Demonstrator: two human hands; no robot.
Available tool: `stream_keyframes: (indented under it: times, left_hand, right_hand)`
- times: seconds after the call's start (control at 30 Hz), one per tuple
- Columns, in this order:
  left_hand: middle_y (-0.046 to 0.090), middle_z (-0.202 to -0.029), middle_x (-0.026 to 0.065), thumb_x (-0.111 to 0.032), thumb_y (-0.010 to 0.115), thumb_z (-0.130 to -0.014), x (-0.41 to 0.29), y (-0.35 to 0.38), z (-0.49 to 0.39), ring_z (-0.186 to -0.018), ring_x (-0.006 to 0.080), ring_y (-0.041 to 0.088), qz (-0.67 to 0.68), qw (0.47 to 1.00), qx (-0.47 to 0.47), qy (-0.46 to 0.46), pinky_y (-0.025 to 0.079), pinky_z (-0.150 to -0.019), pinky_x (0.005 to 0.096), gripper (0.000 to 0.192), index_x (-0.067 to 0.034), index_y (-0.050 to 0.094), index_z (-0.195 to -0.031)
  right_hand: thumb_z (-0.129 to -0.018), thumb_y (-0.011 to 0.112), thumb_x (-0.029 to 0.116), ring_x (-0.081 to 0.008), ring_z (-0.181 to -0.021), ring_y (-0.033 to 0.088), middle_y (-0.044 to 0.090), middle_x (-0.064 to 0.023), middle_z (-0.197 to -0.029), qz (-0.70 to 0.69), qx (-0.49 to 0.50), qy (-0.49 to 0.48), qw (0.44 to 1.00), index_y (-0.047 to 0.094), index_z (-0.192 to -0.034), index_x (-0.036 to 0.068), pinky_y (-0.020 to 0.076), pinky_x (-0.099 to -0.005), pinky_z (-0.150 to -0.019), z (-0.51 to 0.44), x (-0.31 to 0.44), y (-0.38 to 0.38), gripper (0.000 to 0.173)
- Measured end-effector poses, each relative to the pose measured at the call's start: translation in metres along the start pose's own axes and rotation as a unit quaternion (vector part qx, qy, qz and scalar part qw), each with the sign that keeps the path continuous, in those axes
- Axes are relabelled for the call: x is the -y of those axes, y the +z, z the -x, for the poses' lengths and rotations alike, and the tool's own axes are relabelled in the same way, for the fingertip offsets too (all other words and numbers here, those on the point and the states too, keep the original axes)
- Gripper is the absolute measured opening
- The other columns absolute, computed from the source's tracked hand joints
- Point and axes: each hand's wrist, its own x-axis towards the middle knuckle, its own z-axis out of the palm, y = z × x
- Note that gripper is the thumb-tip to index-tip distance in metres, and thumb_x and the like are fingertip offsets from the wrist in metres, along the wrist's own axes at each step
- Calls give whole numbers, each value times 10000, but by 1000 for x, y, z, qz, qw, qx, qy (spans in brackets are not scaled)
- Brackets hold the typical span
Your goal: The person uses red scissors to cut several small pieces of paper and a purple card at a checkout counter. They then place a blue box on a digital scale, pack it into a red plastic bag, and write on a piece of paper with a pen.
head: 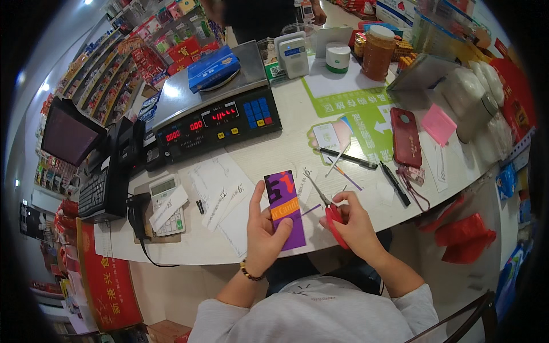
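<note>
My left hand (pixel 268 236) holds a purple printed card strip (pixel 291 235) with an orange band, pinched between thumb and fingers above the counter's front edge. In my right hand (pixel 356 225) is a pair of scissors (pixel 330 210) with red handles, its blades pointing away from me and to the left. The scissors are beside the card, apart from it. Under and around my hands lie thin purple offcuts (pixel 311 209) and white paper strips (pixel 223 206) with handwritten figures. A black pen (pixel 348 158) and a black marker (pixel 394 183) rest beyond my right hand.
A digital scale (pixel 218 122) bears a blue packet (pixel 213 68). To the left are a calculator (pixel 165 191), a barcode scanner (pixel 137 214) and a keyboard (pixel 101 191). A red phone case (pixel 406 137) and a brown-filled jar (pixel 378 53) stand right. Across the counter is a person (pixel 255 19).
</note>
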Motion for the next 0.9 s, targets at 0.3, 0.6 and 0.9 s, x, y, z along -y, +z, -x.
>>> stream_keyframes:
  times: [0.3, 0.6, 0.9]
  left_hand:
    - [621, -787, 152, -107, 632, -803, -34, -68, -5, -643, 187, 577, -395, 907, 15, -147, 474, -640, 291, 411, -47, 568, -1205]
    - [506, -1130, 192, -242, 701, -785, -73, -116, 0, -1043, 341, 476, -519, 854, -38, -12, 415, -879, 393, 581, 27, 484, -1252]
    - [553, -1085, 169, -209, 643, -839, -135, -254, 44, -969, 319, 538, -380, 922, -19, -73, 428, -859, 389, 493, 29, 493, -1243]
  right_hand:
    - [-791, 642, 103, -354, -795, 605, 580, -204, -880, 451, 17, -116, 885, 470, -1069, -5, 512, -410, -691, -20, 21, 11, 345]
    - [-783, 669, 143, -274, -844, 595, 570, -157, -927, 577, 66, -150, 800, 523, -1131, 9, 500, -346, -677, -32, 84, 34, 401]
    - [-882, 605, 180, -137, -685, 587, 631, -11, -919, -24, 323, -600, 731, 454, -1269, 166, 507, -268, -547, 6, 372, 178, 416]
